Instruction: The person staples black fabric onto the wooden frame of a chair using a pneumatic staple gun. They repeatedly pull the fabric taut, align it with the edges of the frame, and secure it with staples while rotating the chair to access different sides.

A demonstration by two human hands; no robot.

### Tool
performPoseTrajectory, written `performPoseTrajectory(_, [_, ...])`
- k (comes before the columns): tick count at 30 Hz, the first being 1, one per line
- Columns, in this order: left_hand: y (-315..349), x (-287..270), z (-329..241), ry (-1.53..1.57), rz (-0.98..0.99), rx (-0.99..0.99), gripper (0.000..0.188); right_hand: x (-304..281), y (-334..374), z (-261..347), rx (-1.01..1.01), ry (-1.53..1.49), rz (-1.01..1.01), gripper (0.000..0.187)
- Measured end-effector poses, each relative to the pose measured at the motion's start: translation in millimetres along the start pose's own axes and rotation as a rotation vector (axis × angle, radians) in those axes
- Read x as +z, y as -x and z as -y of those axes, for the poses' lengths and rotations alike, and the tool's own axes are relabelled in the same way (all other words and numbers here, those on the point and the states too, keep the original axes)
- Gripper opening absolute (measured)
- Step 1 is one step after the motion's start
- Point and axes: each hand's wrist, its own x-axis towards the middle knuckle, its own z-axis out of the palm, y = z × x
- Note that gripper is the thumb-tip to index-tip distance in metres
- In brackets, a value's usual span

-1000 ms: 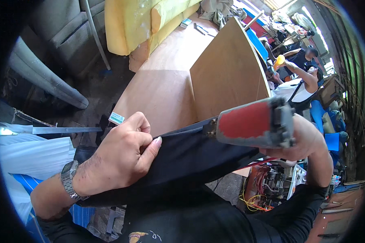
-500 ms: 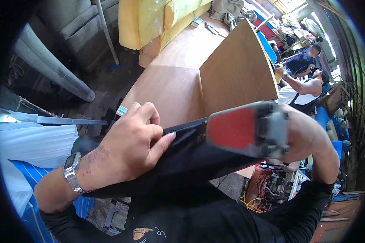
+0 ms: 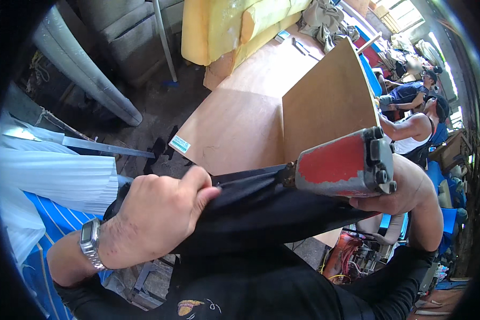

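My right hand [image 3: 405,186] grips a red and grey pneumatic staple gun [image 3: 330,165] with worn paint. The gun's nose rests at or very near the upper edge of a black fabric [image 3: 256,208] stretched across in front of me. To the left, my left hand [image 3: 157,213], with a metal-banded watch [image 3: 90,242] on its wrist, has its fingers curled closed at the same fabric edge, thumb against the forefinger. Just behind that edge lies a brown plywood panel [image 3: 234,122] with a small white and green label. The right fingers are partly hidden by the gun.
A second plywood panel [image 3: 330,101] stands upright on the first. Yellow foam [image 3: 213,32] sits beyond it. Grey rolls [image 3: 85,69] lean at the left, near white pleated cloth [image 3: 53,176]. Two people [image 3: 413,122] work at the right. Machinery with wires [image 3: 357,256] is low at right.
The staple gun has shifted slightly right and come into sharp focus. My left hand has moved a little left and down, its fingers closing more at the fabric edge. The view has shifted slightly.
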Motion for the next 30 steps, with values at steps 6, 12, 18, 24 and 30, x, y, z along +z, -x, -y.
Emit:
performPoseTrajectory(6, [0, 7, 15, -0.072, -0.215, 0.215, 0.027, 0, -2, -1, -0.081, -0.014, -0.015, 0.027])
performPoseTrajectory(12, [-6, 13, 17, 0.212, -0.194, 0.065, 0.026, -3, 1, 13, -0.107, 0.053, -0.107, 0.027])
performPoseTrajectory(18, [-6, 18, 23, 0.247, -0.208, 0.096, 0.03, 0, -20, 26, -0.11, 0.068, 0.059, 0.022])
performPoseTrajectory(24, [-5, 16, 26, 0.248, -0.17, 0.085, 0.029, -6, -34, 51, -0.259, 0.114, 0.024, 0.023])
performPoseTrajectory(30, [2, 16, 26, 0.26, -0.25, 0.116, 0.024, -5, -48, 61, -0.128, 0.19, 0.138, 0.028])
